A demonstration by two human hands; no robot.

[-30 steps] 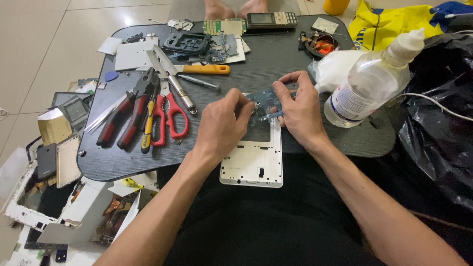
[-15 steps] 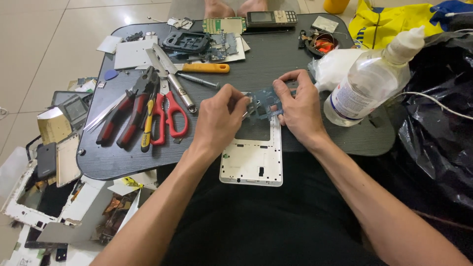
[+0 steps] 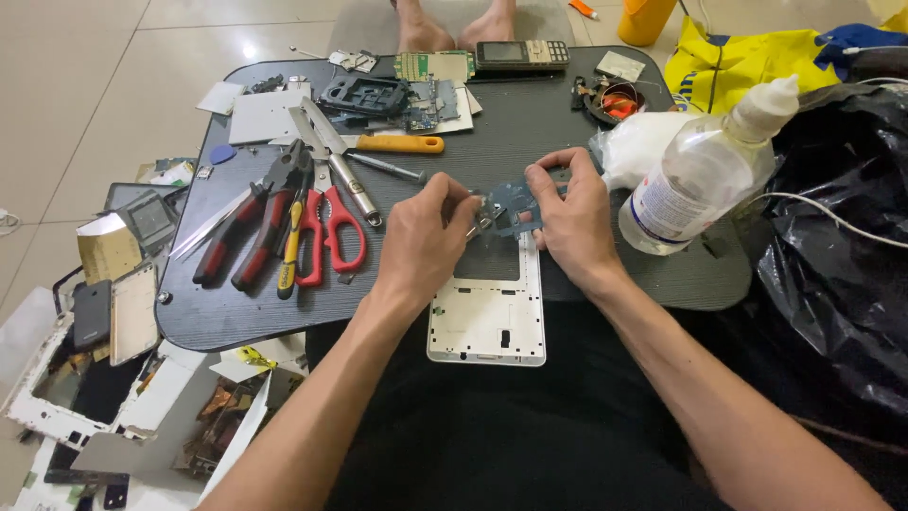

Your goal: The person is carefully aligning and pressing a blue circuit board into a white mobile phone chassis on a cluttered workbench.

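Both hands are working at the centre of the dark tabletop (image 3: 586, 123). The right hand (image 3: 577, 222) is pinching a small bluish circuit board (image 3: 515, 206), its grip clamped on the board's right edge, thumb and fingers curling over it. The left hand (image 3: 426, 241), at nine o'clock from the board, is closing its grip together on the board's left edge; what the fingertips are nipping is too small to tell. The board is hovering just above the top of a white phone frame (image 3: 487, 317), which is lying at six o'clock. A clear squeeze bottle (image 3: 700, 175) is lying at three o'clock; red-handled scissors (image 3: 331, 232) and pliers (image 3: 251, 227) are resting at nine o'clock.
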